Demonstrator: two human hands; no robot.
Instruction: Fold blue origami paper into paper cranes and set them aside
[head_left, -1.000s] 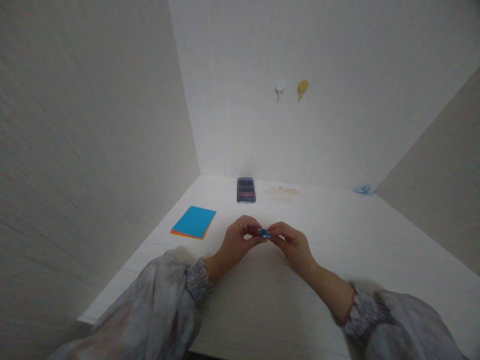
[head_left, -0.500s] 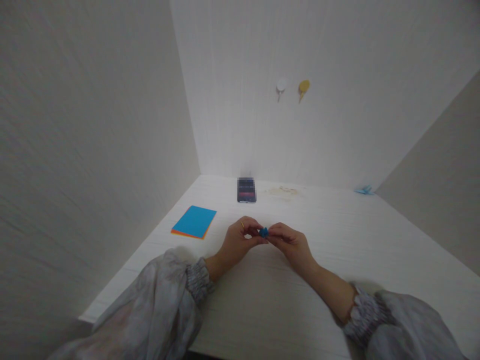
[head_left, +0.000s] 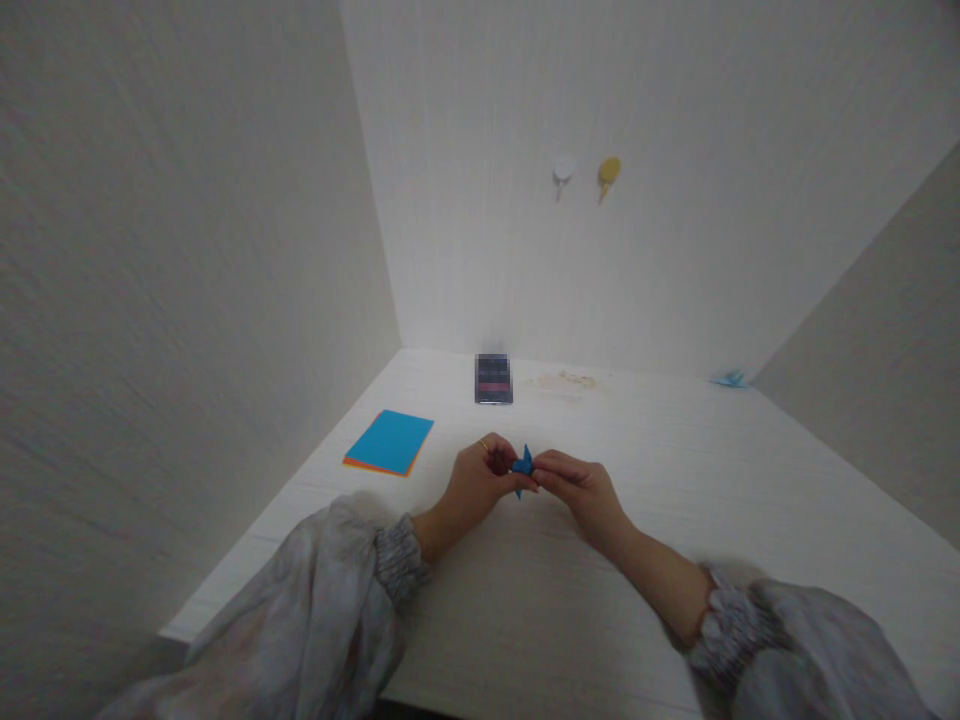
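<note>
Both hands are over the middle of the bench (head_left: 540, 610), working one small folded blue piece (head_left: 523, 465) between them. Left hand (head_left: 476, 482): fingers pinched narrow on the piece from its left, thumb along the near side. Right hand (head_left: 586, 484): fingertips together on its right side. One point of the piece sticks up toward the back wall (head_left: 465, 200), another pokes out below the left thumb; exact fold shape too small to read. Gold-coloured ring (head_left: 484, 444) on a left finger.

Sheet stack (head_left: 390, 441) lies flat, left of the left hand and well apart from it: blue on top, orange edges showing under. Phone (head_left: 493, 380) sits farther back, near the wall, screen pixelated. Light-blue item (head_left: 730, 379) in the far right corner. White hook (head_left: 562, 172) and yellow hook (head_left: 609, 172) side by side on the back wall.
</note>
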